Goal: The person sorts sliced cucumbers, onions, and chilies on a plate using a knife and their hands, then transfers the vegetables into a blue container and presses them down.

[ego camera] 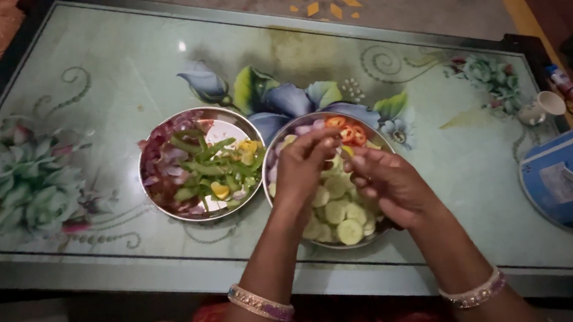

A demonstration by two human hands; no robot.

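Two hands are meeting over the round steel plate of cucumber slices (pixel 279 156), centre frame.
The left hand (pixel 301 170) is pinching narrowly at a small yellow piece (pixel 346 151); the right hand (pixel 390 184) is curling loosely beside it, fingers half open.

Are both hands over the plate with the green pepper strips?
No, the left hand and right hand are over the cucumber plate; the pepper plate sits beside it.
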